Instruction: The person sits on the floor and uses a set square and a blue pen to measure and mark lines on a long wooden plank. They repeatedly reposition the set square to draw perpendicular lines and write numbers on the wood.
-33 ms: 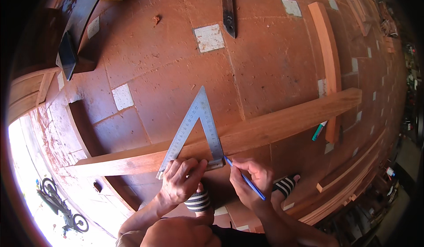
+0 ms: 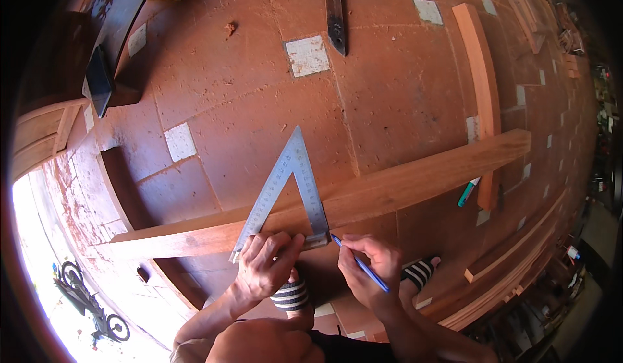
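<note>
The left hand [image 2: 265,266] presses down on the near corner of a metal triangular square [image 2: 289,191], its grip closed over the thick base edge, which sits against the near side of a long wooden plank [image 2: 389,184]. The right hand [image 2: 366,269] pinches a blue pen [image 2: 360,264] between thumb and fingers, the tip touching the plank right beside the square's right-hand edge.

The plank runs across the red tiled floor [image 2: 259,97], its far end resting on a second, shorter board [image 2: 480,84] that lies crosswise; what carries the other end cannot be told. Two sandalled feet stand just beneath the hands.

The main risk, as I judge it, is the square slipping: only one corner is held, so sideways pen pressure could swing the blade and skew the line. If the base lifts off the plank's side, the angle is lost. The plank, apparently propped at one end, could rock under the pressing hand. A green marker [image 2: 466,193] lies on the floor beyond, near the crossing board.
</note>
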Demonstrator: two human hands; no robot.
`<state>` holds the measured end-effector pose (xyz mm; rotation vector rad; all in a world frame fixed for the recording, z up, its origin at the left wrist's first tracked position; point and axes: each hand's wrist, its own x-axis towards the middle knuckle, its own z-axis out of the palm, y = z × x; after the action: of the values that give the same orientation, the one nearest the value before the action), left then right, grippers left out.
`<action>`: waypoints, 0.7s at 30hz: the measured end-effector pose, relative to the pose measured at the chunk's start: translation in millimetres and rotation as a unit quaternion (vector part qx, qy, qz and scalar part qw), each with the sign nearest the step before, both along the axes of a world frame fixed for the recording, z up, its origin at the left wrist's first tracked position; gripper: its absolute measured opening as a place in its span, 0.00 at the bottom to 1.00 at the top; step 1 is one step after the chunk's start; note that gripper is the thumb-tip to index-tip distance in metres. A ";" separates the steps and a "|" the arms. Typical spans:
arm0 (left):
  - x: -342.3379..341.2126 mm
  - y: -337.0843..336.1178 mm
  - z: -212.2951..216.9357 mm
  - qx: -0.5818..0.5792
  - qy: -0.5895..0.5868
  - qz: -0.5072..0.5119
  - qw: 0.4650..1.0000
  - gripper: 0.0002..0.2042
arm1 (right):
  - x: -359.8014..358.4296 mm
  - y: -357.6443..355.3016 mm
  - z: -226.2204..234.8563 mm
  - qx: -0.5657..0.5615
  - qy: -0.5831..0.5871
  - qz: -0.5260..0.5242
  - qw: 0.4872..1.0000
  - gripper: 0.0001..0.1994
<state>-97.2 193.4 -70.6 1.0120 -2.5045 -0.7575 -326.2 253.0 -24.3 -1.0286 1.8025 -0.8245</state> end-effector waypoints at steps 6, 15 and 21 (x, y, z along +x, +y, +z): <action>20.8 -2.5 0.5 -0.015 -0.002 0.010 1.000 0.24 | 1.5 2.4 -1.9 0.010 -0.119 -0.061 0.991 0.06; 51.0 -2.4 0.8 -0.009 -0.004 0.022 1.000 0.22 | 36.1 -22.2 -15.0 -0.018 -0.162 -0.052 0.985 0.07; 48.1 -3.6 -0.5 0.000 -0.001 0.032 0.999 0.24 | 42.6 -29.5 -20.5 -0.033 -0.159 -0.043 0.986 0.07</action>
<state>-49.1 189.8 -71.1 1.0868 -2.4612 -0.7369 -283.6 223.5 -44.8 -0.8124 1.5636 -1.0453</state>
